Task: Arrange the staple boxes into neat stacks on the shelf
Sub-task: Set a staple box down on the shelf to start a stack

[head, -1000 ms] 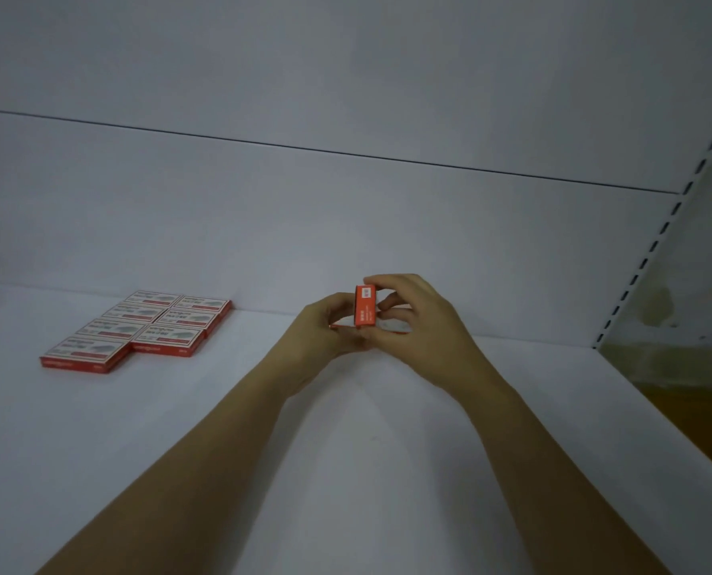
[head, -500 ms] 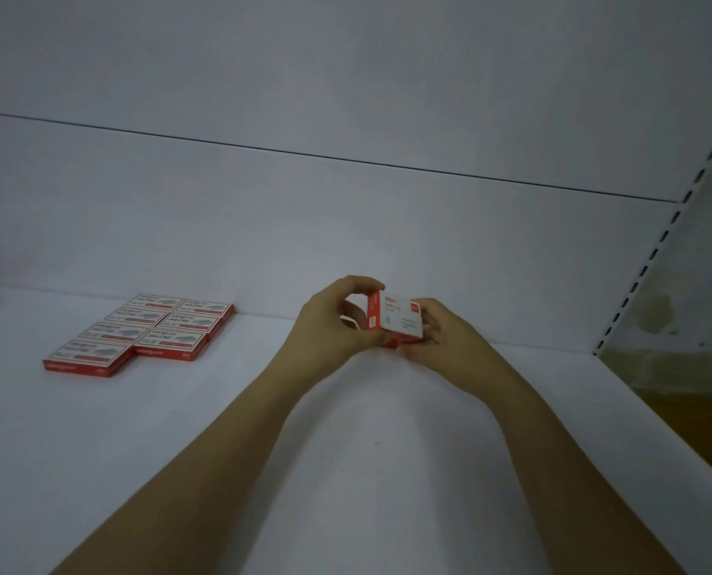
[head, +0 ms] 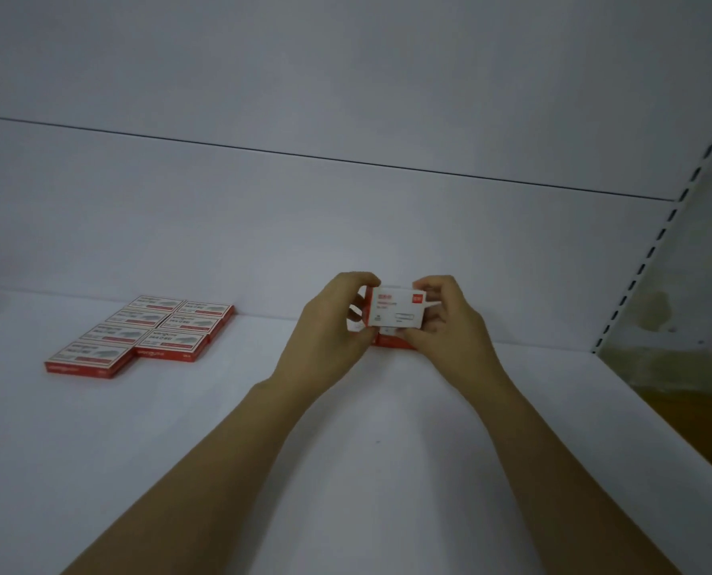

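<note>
A small red-and-white staple box (head: 395,310) is held between both hands above the white shelf (head: 180,429), its white printed face turned toward me. My left hand (head: 329,338) grips its left end with curled fingers. My right hand (head: 450,325) pinches its right end and lower edge. Red shows just below the box at my right fingers; whether it belongs to the same box I cannot tell. Several more red-and-white staple boxes (head: 146,332) lie flat in two rows at the back left of the shelf.
The white back wall (head: 346,242) rises right behind the hands. A slotted metal upright (head: 653,242) runs up the right side, with the shelf's right edge and a brownish floor (head: 678,388) beyond it. A red object shows at the far left edge.
The box has been turned from showing its narrow red end to showing its broad white face. Both hands shifted slightly right and back with it.
</note>
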### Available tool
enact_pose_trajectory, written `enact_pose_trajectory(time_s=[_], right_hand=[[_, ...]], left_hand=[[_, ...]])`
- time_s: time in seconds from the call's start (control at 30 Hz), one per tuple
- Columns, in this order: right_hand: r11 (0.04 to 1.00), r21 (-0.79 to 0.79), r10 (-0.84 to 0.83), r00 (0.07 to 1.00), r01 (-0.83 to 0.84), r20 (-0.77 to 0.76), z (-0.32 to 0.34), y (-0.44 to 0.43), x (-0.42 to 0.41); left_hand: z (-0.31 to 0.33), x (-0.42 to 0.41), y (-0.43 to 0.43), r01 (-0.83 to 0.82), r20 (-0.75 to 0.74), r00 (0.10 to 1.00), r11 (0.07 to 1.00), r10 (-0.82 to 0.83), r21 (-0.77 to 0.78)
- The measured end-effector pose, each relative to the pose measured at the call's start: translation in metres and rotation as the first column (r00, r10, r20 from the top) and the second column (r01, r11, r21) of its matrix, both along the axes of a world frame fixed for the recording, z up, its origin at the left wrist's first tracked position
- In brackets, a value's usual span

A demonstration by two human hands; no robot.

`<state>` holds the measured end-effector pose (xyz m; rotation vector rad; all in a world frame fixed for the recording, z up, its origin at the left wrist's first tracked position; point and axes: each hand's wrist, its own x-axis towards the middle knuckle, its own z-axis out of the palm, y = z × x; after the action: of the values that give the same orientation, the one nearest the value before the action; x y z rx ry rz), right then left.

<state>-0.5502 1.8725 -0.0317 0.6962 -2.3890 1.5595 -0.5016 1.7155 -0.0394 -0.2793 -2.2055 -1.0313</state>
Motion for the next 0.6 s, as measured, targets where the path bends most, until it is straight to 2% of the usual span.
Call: enact_pose_trajectory(time_s=[0.23, 0.33, 0.5, 0.6], right_hand=[[0.99, 0.089, -0.078, 0.942, 0.113, -0.325, 0.002, -0.007, 0.01], [0.985, 0.113, -0.08, 0.918, 0.133, -0.388, 0.001, -0.008, 0.009], [0.98, 0.136, -0.08, 0.916, 0.144, -0.393, 0.0, -0.007, 0.003], [0.98, 0.168, -0.049, 0.951, 0.104, -0.306, -0.003, -0.006, -0.001]], left_hand=[[-0.01, -0.006, -0.001, -0.137, -0.221, 0.97, 0.979, 0.101, -0.152], [-0.012, -0.008, -0.003, -0.162, -0.264, 0.958, 0.969, 0.11, -0.187], [-0.01, -0.012, -0.008, -0.136, -0.232, 0.968, 0.976, 0.094, -0.171], [-0.003, -0.01, -0.014, -0.084, -0.065, 0.995, 0.99, 0.078, -0.109]])
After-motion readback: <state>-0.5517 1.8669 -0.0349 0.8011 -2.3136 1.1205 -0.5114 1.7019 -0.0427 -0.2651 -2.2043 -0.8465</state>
